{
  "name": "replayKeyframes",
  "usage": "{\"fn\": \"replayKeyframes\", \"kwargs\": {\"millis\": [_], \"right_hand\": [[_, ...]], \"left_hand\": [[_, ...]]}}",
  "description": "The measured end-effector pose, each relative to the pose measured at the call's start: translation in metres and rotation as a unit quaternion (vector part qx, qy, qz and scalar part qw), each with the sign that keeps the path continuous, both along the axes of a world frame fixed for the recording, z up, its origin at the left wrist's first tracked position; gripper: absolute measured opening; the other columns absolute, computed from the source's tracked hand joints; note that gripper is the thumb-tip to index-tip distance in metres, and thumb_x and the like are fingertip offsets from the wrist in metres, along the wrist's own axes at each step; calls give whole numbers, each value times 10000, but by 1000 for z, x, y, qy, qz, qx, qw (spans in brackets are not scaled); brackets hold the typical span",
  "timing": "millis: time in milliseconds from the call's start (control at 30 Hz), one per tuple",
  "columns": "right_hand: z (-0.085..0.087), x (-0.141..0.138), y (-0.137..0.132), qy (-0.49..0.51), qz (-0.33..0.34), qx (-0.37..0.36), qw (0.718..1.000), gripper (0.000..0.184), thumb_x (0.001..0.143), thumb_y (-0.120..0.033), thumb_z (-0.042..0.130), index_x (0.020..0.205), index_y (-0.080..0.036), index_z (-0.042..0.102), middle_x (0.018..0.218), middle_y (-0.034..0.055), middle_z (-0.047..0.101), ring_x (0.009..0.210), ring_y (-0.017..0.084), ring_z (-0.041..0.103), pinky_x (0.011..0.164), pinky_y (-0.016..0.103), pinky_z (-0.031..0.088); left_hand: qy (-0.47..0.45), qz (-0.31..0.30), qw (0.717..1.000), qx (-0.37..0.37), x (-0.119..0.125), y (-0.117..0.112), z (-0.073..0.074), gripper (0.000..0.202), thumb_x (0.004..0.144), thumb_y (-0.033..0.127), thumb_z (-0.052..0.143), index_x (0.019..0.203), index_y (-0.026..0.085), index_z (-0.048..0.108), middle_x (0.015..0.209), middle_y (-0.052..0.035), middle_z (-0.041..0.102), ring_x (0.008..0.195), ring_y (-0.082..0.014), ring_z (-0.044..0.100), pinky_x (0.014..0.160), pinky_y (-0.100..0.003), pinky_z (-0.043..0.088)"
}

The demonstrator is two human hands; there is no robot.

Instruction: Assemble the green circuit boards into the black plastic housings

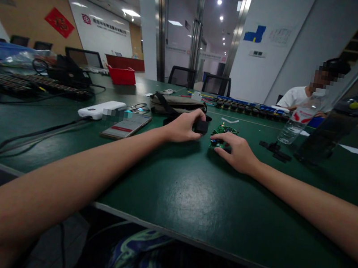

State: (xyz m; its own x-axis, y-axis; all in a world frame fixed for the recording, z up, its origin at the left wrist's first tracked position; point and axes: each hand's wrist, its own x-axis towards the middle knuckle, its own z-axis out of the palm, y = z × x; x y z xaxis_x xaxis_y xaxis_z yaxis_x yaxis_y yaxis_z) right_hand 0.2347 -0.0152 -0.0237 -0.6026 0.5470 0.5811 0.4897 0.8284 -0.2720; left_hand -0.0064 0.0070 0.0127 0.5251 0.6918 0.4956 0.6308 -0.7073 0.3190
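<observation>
Head view, left to right. A red diamond hanging [59, 22] and a white wall sign [97, 26] with a red logo carry writing too small to read. On the green table [172, 196] lie a white device [101, 109] and a phone [126, 125] with a red band across its screen, its text unreadable.

The left hand [183, 128] is closed around a small black block [201, 126], pinched between thumb and fingers just above the table. Right beside it sits a green circuit board [223, 134], near the table's middle. The right hand [239, 152] curls over the board and grips its near edge, pressing it flat.

As a judgement, the work is at the point where block and board are held close together. Fitting them calls for a steady board and fine fingertip alignment.

Further right are loose black parts [276, 150] and a clear water bottle [298, 121] whose red label cannot be read. Beyond it stands a dark flask [332, 131], and a person in a white shirt [295, 97] sits across the table.
</observation>
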Motion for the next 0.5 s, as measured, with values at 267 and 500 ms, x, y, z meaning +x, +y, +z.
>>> {"fn": "replayKeyframes", "kwargs": {"millis": [267, 500], "right_hand": [[0, 1, -3, 34, -22, 64, 997, 302, 902, -249, 564, 1177, -199, 680, 1072, 106, 685, 1007, 254, 637, 921, 403, 487], [-1, -1, -3, 81, -35, 63, 994, 334, 787, -214, 629, 1118, -208, 582, 1030, 76, 690, 891, 227, 648, 829, 353, 510]], "left_hand": [[-17, -37, 999, -8, 1, 1, -2, 429, 690, 188, 716, 1094, 160, 574, 1103, -89, 675, 993, -217, 652, 889, -381, 528], [26, -43, 998, 35, 2, 3, -5, 378, 680, 197, 779, 1025, 150, 634, 1074, -97, 670, 1021, -247, 633, 889, -407, 525]]}}
